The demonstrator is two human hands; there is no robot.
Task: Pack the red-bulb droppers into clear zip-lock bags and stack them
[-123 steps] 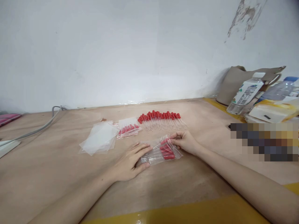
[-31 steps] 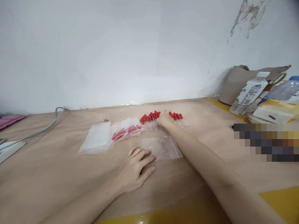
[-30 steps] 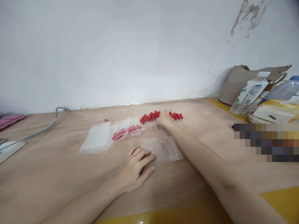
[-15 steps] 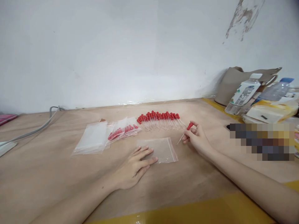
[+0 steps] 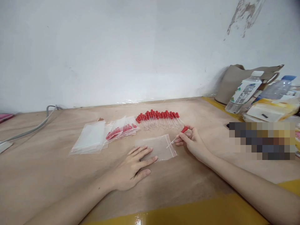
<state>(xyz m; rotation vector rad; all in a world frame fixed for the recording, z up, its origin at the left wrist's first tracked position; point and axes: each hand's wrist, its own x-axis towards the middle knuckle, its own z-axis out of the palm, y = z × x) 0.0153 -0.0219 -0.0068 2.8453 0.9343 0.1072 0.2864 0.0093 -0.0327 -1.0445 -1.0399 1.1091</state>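
My left hand (image 5: 134, 167) lies flat with fingers spread, its fingertips on the left part of a clear zip bag (image 5: 158, 150). Between the thumb and fingers of my right hand (image 5: 191, 140) is a glass dropper (image 5: 184, 129), pinched near its red rubber bulb. Its thin tip points left and overlaps the zip end of the bag; whether it is inside cannot be made out. Beyond the bag, a row of several red-bulbed droppers (image 5: 159, 115) lies side by side, bulbs towards the wall.
Flat zip bags (image 5: 90, 136) are stacked on the left, next to bags with red-bulbed droppers inside (image 5: 120, 129). A grey cable (image 5: 35, 128) runs along the far left. At right stand a beige bag (image 5: 228, 82), a white-capped bottle (image 5: 245, 90) and a blue-capped bottle (image 5: 277, 89).
My right hand has moved left with the dropper, bringing its tip over the bag's zip end. The left hand stays flat on the bag.
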